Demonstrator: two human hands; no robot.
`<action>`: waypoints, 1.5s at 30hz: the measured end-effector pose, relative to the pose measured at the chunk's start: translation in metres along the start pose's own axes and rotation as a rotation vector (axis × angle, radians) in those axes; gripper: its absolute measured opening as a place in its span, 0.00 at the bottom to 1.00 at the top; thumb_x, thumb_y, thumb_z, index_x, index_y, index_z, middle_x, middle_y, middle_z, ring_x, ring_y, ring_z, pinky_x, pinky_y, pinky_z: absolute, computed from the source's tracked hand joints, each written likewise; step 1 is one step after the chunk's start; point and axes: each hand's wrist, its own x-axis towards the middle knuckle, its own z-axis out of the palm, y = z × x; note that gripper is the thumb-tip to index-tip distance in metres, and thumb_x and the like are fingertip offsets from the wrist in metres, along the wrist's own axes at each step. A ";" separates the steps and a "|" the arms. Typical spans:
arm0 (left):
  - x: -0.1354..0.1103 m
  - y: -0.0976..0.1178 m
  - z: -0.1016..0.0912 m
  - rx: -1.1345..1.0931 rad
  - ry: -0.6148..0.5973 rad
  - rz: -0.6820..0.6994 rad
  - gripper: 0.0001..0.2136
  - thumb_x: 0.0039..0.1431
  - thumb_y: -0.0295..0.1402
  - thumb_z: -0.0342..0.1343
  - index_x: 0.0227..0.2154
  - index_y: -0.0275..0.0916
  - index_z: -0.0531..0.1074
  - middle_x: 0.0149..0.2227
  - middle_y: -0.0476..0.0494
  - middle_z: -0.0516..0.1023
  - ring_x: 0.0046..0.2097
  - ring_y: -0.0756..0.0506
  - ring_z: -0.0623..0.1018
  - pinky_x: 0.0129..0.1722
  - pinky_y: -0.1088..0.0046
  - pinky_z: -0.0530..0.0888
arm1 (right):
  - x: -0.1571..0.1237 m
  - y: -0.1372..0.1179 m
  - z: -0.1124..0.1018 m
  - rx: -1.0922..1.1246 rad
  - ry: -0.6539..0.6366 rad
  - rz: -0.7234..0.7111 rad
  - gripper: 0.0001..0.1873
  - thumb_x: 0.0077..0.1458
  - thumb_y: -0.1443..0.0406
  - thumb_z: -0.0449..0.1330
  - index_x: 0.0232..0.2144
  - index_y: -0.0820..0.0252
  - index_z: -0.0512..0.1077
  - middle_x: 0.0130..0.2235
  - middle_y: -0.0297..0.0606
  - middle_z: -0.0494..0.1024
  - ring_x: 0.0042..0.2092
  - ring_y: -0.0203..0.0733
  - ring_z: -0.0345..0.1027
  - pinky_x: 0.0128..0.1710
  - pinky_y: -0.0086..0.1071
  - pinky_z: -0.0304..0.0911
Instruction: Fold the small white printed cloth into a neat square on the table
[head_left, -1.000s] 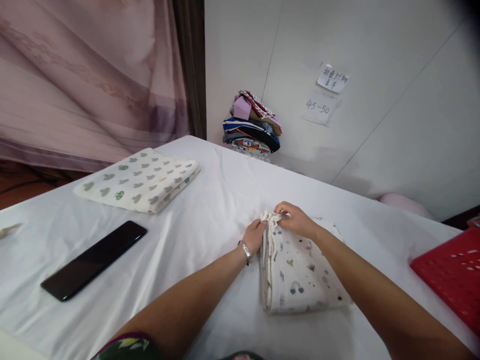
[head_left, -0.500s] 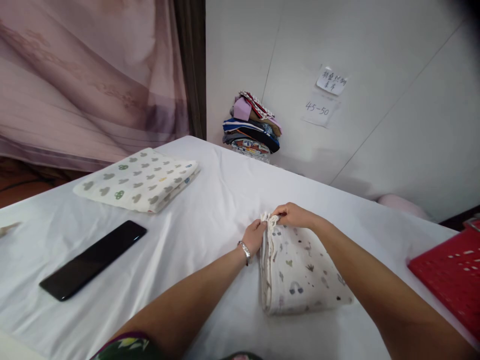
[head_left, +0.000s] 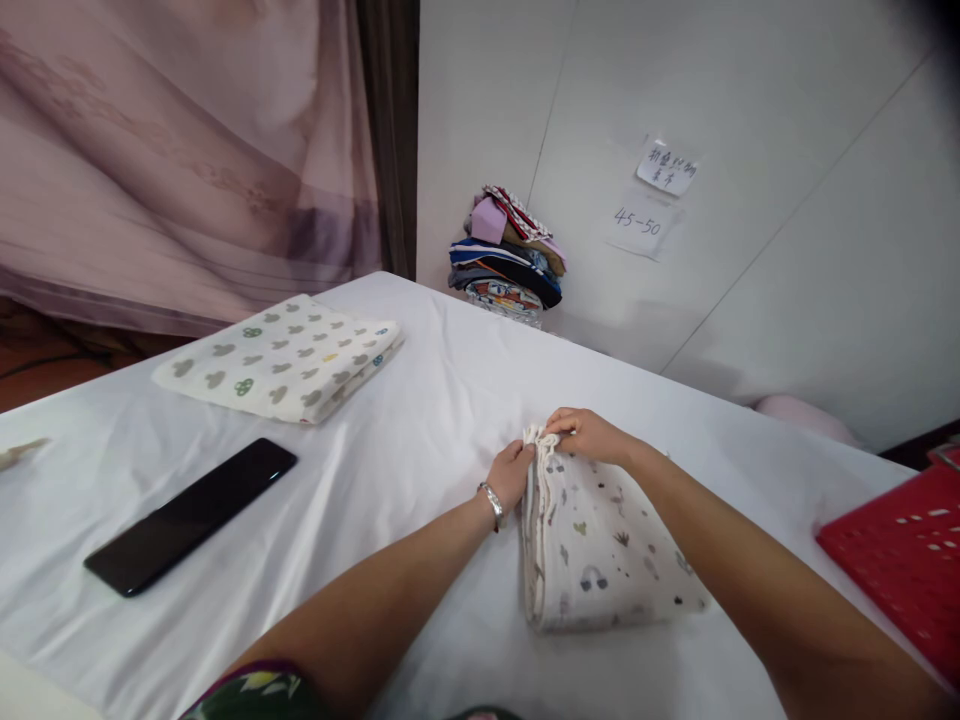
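A folded white muslin cloth (head_left: 600, 545) printed with small rainbows and plants lies in front of me on the white-covered table. My left hand (head_left: 512, 472), with a silver bracelet at the wrist, grips the layered edge at its far left corner. The fingers of my right hand (head_left: 589, 436) pinch the gathered edge of the same corner, close beside the left hand. Some fingertips are hidden behind the layers. Farther left lies a second folded cloth (head_left: 281, 358), white with grey, green and blue mushroom-like prints.
A black phone (head_left: 191, 515) lies on the white table cover (head_left: 375, 500) at left. At the right edge is a red perforated basket (head_left: 900, 550). Beyond the table, a stack of folded clothes (head_left: 506, 255) stands by the wall. Pink curtains (head_left: 187, 150) hang at left.
The view has shifted very slightly. Both hands stay at the same corner of the cloth, with almost no visible movement.
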 end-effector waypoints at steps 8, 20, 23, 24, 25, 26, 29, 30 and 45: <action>0.002 -0.002 -0.001 0.015 -0.011 -0.016 0.11 0.52 0.41 0.48 0.23 0.38 0.66 0.23 0.51 0.66 0.29 0.49 0.65 0.31 0.74 0.63 | -0.007 0.000 0.003 0.050 0.074 0.065 0.17 0.44 0.66 0.59 0.40 0.55 0.72 0.38 0.36 0.74 0.39 0.40 0.67 0.38 0.32 0.61; 0.002 0.001 0.000 -0.026 -0.020 -0.032 0.11 0.52 0.40 0.48 0.24 0.38 0.68 0.25 0.49 0.70 0.32 0.47 0.69 0.34 0.73 0.65 | 0.000 -0.006 0.003 0.182 0.064 0.122 0.09 0.41 0.63 0.61 0.28 0.60 0.72 0.29 0.31 0.74 0.32 0.37 0.66 0.33 0.29 0.60; 0.000 0.004 -0.001 -0.105 -0.019 -0.029 0.12 0.52 0.40 0.49 0.27 0.37 0.70 0.27 0.48 0.72 0.33 0.47 0.69 0.35 0.72 0.66 | 0.002 -0.003 0.008 0.240 0.078 0.140 0.10 0.39 0.66 0.61 0.30 0.60 0.73 0.30 0.31 0.75 0.33 0.37 0.66 0.34 0.29 0.60; -0.001 0.005 -0.001 -0.127 -0.020 -0.021 0.12 0.52 0.41 0.49 0.28 0.37 0.70 0.28 0.47 0.73 0.33 0.47 0.70 0.35 0.72 0.66 | 0.002 -0.002 0.009 0.252 0.086 0.141 0.11 0.39 0.67 0.60 0.31 0.60 0.73 0.31 0.31 0.75 0.33 0.37 0.66 0.34 0.29 0.60; -0.002 0.005 -0.001 -0.142 -0.022 -0.011 0.14 0.53 0.42 0.49 0.28 0.37 0.71 0.28 0.47 0.73 0.33 0.47 0.70 0.35 0.72 0.66 | 0.002 -0.001 0.011 0.259 0.097 0.142 0.12 0.39 0.67 0.60 0.32 0.60 0.73 0.31 0.31 0.75 0.33 0.37 0.66 0.34 0.29 0.60; -0.002 0.005 -0.002 -0.148 -0.030 -0.004 0.15 0.53 0.44 0.49 0.28 0.36 0.71 0.29 0.46 0.73 0.33 0.47 0.70 0.35 0.72 0.66 | 0.002 0.000 0.012 0.262 0.110 0.140 0.12 0.40 0.67 0.60 0.32 0.60 0.73 0.31 0.31 0.75 0.33 0.37 0.66 0.34 0.29 0.60; -0.003 0.004 -0.002 -0.137 -0.091 0.022 0.18 0.51 0.49 0.51 0.30 0.36 0.70 0.29 0.46 0.73 0.33 0.47 0.70 0.35 0.72 0.66 | -0.001 0.000 0.016 0.261 0.168 0.127 0.11 0.41 0.68 0.59 0.32 0.59 0.72 0.32 0.32 0.75 0.35 0.38 0.67 0.36 0.30 0.61; -0.003 0.003 -0.002 -0.121 -0.108 0.037 0.19 0.49 0.49 0.53 0.33 0.35 0.70 0.30 0.46 0.74 0.33 0.47 0.70 0.35 0.72 0.66 | -0.001 0.000 0.018 0.260 0.188 0.123 0.12 0.41 0.68 0.59 0.33 0.59 0.72 0.33 0.33 0.75 0.35 0.38 0.67 0.37 0.31 0.61; 0.008 -0.005 0.000 0.085 -0.027 0.004 0.10 0.46 0.36 0.56 0.29 0.36 0.70 0.26 0.48 0.73 0.30 0.48 0.70 0.30 0.75 0.66 | -0.039 0.008 0.072 -0.330 0.447 -0.048 0.25 0.59 0.60 0.46 0.57 0.62 0.56 0.59 0.47 0.58 0.61 0.46 0.48 0.58 0.46 0.48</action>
